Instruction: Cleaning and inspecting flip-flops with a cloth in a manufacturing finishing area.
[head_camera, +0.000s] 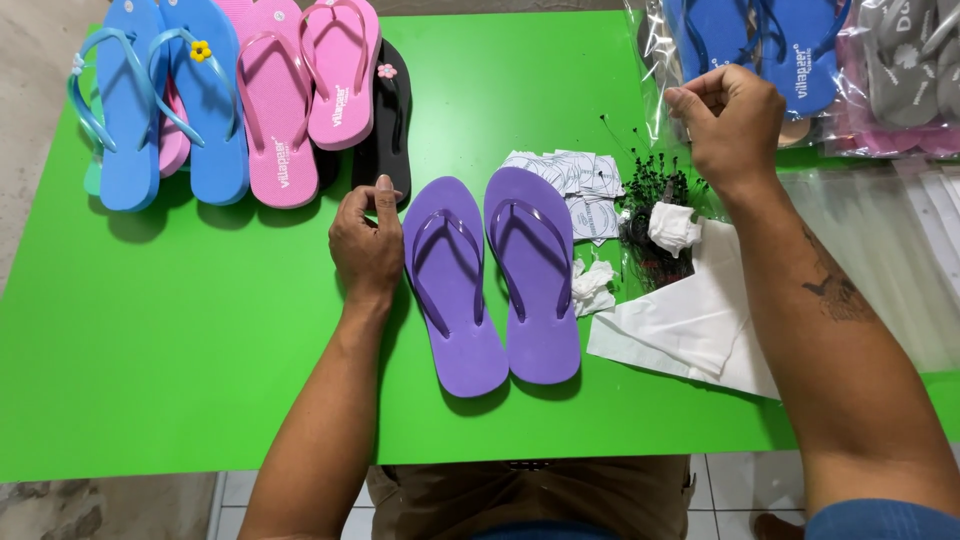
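Note:
Two purple flip-flops (495, 275) lie side by side, soles down, in the middle of the green table (180, 340). My left hand (367, 245) rests on the table against the left edge of the left purple flip-flop, fingers curled, holding nothing that I can see. My right hand (730, 120) is raised over the far right of the table, fingers pinched shut above a pile of thin black plastic tag pins (655, 215). Whether a pin is between the fingertips is too small to tell.
Blue, pink and black flip-flops (240, 95) are stacked at the far left. White paper tags (575, 185), crumpled white paper (673, 226) and a white sheet (690, 320) lie right of the purple pair. Bagged flip-flops (800, 60) sit at the far right.

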